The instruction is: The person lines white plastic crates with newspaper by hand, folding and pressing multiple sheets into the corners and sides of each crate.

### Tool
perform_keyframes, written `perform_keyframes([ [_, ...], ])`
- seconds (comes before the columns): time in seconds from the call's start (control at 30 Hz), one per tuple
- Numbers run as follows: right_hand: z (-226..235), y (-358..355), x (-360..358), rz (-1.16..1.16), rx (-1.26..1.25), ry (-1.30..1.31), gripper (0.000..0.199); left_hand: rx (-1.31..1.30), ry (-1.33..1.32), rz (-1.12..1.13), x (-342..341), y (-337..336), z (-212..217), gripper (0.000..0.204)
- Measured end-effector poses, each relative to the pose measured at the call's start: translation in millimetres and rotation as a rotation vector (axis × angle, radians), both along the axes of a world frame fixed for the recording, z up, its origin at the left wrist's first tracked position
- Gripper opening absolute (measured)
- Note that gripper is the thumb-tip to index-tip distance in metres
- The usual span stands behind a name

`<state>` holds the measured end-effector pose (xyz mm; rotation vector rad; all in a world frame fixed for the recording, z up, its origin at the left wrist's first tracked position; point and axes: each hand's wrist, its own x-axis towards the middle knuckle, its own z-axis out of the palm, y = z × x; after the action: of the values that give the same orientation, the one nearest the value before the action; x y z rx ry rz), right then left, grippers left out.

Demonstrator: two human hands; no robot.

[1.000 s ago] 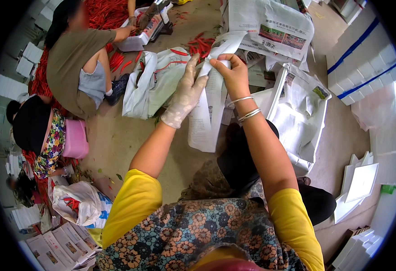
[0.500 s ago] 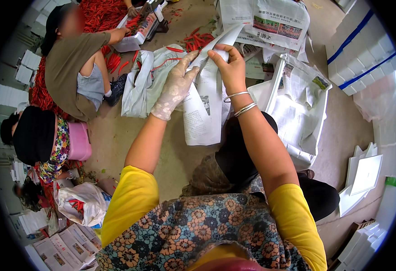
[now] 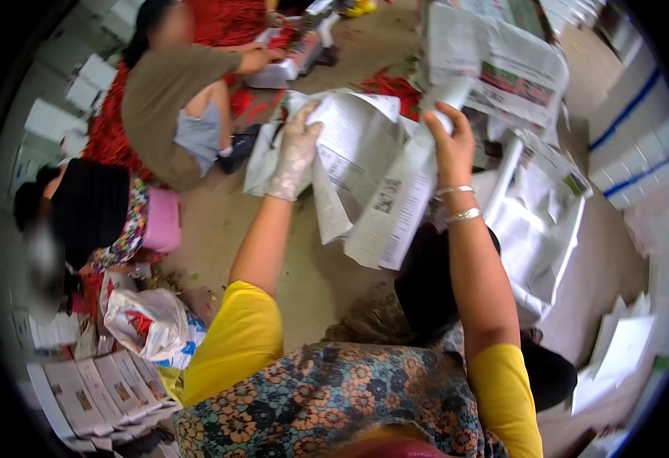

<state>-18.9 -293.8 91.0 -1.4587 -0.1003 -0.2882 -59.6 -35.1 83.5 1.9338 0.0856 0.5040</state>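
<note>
A partly unfolded newspaper sheet hangs between my two hands, its lower corners loose and bent. My left hand, in a thin pale glove, is closed on the sheet's left edge. Bare and with two silver bangles at the wrist, my right hand pinches the right edge between thumb and fingers. Just right of that forearm stands a white foam box lined with newspaper. Beyond my right hand lies a pile of newspapers.
Red chili peppers are heaped at the far left, where a person sits over a white box. Another person sits on a pink stool. A bag of peppers stands lower left; foam lids lean at right.
My hands have drawn apart, spreading the newspaper that was folded narrow between them. The whole view has shifted slightly, and the surroundings appear farther right and blurred.
</note>
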Motion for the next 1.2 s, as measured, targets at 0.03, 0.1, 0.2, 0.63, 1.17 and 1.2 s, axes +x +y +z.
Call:
perform_keyframes([
  [0.03, -1.6, -2.8, 1.3, 0.001, 0.046, 0.036, 0.037, 0.034, 0.037, 0.004, -3.9, -6.2, 6.4, 0.045],
  [0.1, 2.5, -1.0, 0.8, 0.058, 0.183, 0.043, 0.033, -0.157, 0.018, -0.031, 2.9, 15.2, -9.6, 0.044],
  [0.2, 3.7, 6.4, -2.1, 0.073, 0.171, 0.052, 0.032, -0.115, -0.003, 0.02, 4.7, 61.7, -41.3, 0.044],
  [0.63, -4.6, 1.1, 9.5, -0.103, -0.21, -0.139, 0.052, 0.183, 0.077, -0.161, -15.4, -3.3, 23.6, 0.089],
  [1.17, 8.0, 13.7, 14.3, -0.112, -0.019, -0.171, 0.07, -0.15, 0.327, -0.546, -20.2, -65.9, 45.5, 0.079],
  [1.2, 12.7, 16.9, 9.0, -0.009, 0.001, -0.104, 0.073, -0.061, 0.263, -0.547, -29.7, -99.9, 43.7, 0.079],
])
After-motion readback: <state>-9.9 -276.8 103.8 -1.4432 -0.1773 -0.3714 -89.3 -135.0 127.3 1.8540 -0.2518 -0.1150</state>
